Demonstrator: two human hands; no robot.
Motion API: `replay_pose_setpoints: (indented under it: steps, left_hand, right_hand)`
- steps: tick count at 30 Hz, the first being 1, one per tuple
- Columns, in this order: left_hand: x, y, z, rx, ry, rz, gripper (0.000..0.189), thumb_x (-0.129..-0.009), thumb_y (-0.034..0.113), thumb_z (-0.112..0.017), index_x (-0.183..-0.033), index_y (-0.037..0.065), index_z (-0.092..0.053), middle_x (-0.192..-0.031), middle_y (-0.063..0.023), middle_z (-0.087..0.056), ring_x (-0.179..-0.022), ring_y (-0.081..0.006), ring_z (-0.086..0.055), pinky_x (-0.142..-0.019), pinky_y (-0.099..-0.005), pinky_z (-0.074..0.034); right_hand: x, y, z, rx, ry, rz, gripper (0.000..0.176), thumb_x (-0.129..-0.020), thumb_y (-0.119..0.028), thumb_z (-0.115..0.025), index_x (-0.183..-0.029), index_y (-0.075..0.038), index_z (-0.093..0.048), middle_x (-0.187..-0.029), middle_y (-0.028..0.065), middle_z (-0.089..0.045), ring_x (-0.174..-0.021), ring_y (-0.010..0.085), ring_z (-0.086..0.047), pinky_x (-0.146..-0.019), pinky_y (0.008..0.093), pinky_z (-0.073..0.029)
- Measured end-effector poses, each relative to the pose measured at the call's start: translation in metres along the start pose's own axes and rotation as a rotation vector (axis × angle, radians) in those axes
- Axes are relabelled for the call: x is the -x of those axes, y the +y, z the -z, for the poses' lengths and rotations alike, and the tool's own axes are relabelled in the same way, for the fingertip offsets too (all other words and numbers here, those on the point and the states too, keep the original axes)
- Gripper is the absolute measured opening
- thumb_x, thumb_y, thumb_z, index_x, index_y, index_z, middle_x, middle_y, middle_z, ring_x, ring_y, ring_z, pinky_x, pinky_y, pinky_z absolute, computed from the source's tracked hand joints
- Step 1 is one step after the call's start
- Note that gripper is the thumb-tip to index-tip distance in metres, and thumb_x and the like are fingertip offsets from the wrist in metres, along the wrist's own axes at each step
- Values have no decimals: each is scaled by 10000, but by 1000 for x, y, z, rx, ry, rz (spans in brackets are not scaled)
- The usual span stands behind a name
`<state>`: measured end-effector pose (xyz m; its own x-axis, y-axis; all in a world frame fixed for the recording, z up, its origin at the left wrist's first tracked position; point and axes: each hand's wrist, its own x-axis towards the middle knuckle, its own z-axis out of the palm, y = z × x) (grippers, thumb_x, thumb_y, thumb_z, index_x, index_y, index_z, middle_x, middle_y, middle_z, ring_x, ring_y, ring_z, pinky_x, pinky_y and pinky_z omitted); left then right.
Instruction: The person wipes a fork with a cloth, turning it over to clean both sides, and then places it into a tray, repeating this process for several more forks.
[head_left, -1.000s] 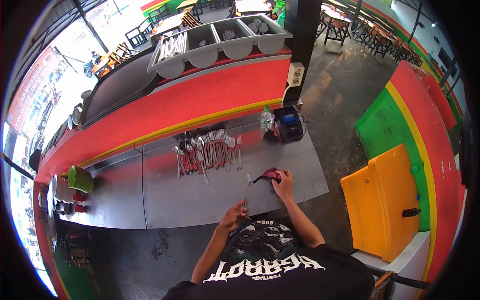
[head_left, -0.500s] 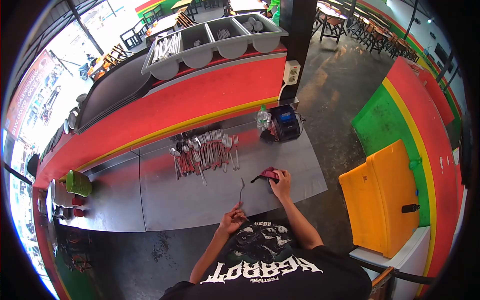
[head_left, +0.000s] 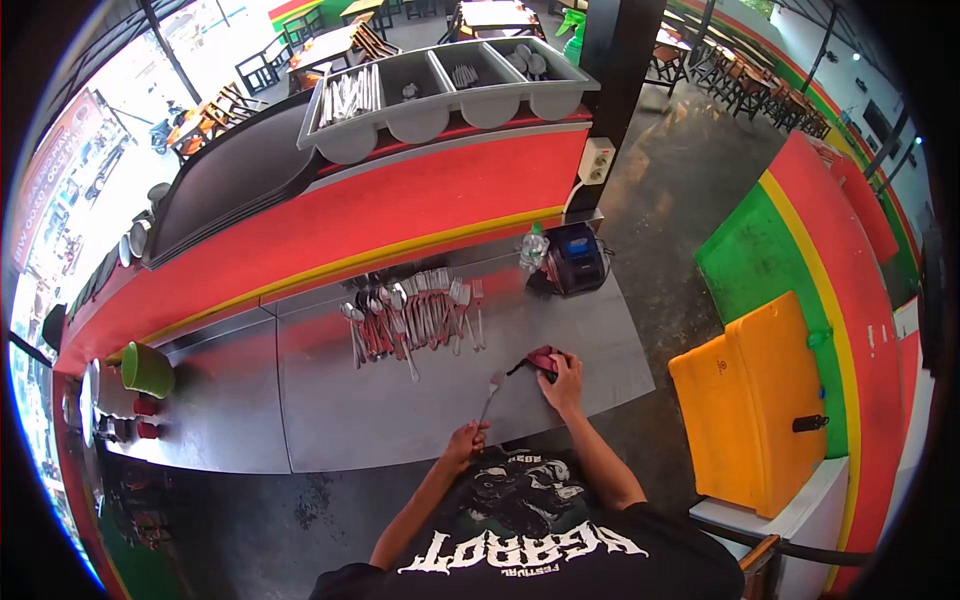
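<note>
A metal fork (head_left: 490, 397) is pinched by its handle in my left hand (head_left: 465, 442), close to the near edge of the steel counter (head_left: 350, 410). Its tines point away from me, just left of a crumpled dark red and black cloth (head_left: 540, 359). My right hand (head_left: 563, 385) has its fingers closed around that cloth over the counter. Further back lies a spread of forks and spoons (head_left: 420, 312), side by side with handles mostly toward me.
Behind the cutlery stand a clear plastic bottle (head_left: 534, 248) and a black device (head_left: 577, 260). A grey divided cutlery bin (head_left: 450, 100) sits on the red ledge (head_left: 450, 185). Green baskets (head_left: 148, 369) are at the left end, a yellow-orange box (head_left: 745, 400) at right.
The fork has rotated in my left hand, its head now tilted right and nearer the cloth, with the tines' broad side showing. My right hand still grips the cloth. The view has shifted slightly.
</note>
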<state>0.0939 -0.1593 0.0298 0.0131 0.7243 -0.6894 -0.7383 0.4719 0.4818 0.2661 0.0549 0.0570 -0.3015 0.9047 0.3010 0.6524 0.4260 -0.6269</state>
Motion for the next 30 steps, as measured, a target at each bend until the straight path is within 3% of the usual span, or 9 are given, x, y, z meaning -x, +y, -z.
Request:
replay_pose_setpoints:
  steps: [6, 9, 17, 21, 24, 27, 29, 30]
  left_hand:
    - [-24, -4, 27, -493, 158, -198, 409, -1043, 383, -414, -955, 38, -614, -666, -37, -599, -558, -95, -553, -500, -266, -458]
    - [-13, 12, 21, -616, 188, -205, 460, -1040, 401, -414, -881, 29, -632, -622, -42, -606, -517, -107, -563, -484, -275, -477]
    - [-23, 32, 42, -739, 83, -115, 514, -1037, 421, -407, -862, 11, -663, -584, -42, -594, -489, -114, -548, -480, -282, -478]
    - [-27, 46, 51, -756, 38, -73, 525, -1033, 430, -415, -869, -4, -663, -577, -46, -596, -490, -126, -556, -492, -291, -484]
    - [-25, 56, 52, -824, -10, -78, 503, -1030, 415, -429, -897, -6, -669, -609, -58, -622, -527, -134, -589, -516, -292, -495]
    - [-13, 63, 41, -821, 17, -5, 444, -1026, 376, -432, -978, 26, -700, -620, -55, -630, -568, -168, -610, -595, -311, -510]
    - [-48, 30, 64, -1044, -12, -801, 402, -1013, 324, -439, -945, 43, -717, -637, -64, -650, -608, -197, -636, -649, -335, -523]
    - [-53, 28, 66, -1070, -28, -867, 402, -1010, 320, -439, -930, 47, -722, -643, -66, -657, -621, -201, -643, -661, -339, -523]
  right_hand:
    - [13, -2, 1, 71, -146, -43, 449, -711, -158, -785, -1127, -128, -617, -1087, 137, -561, -1017, 356, -541, -887, 453, -454]
    - [22, -14, -3, 76, -117, -71, 438, -718, -151, -776, -1127, -128, -618, -1070, 137, -565, -1006, 356, -547, -877, 451, -457]
    - [37, -31, -12, 60, -19, -155, 402, -732, -176, -771, -1108, -120, -640, -1070, 124, -594, -1006, 337, -578, -868, 429, -472]
    - [33, -41, -19, -186, 54, -330, 405, -764, -185, -765, -1137, -86, -641, -1064, 136, -627, -1009, 323, -614, -883, 414, -486]
    - [31, -92, -9, -345, 21, -128, 384, -776, -161, -756, -1131, -69, -643, -1094, 146, -632, -1020, 324, -611, -885, 400, -490]
    - [46, -123, -15, -440, -332, 91, 327, -804, -143, -741, -1110, -67, -655, -1084, 141, -638, -1028, 325, -612, -895, 387, -489]
    - [55, -128, -27, -446, -490, 155, 324, -797, -140, -740, -1105, -74, -662, -1078, 134, -631, -1032, 324, -605, -895, 388, -489]
    - [63, -123, -38, -426, -526, 151, 326, -789, -137, -741, -1100, -77, -667, -1074, 129, -625, -1036, 324, -599, -897, 390, -488]
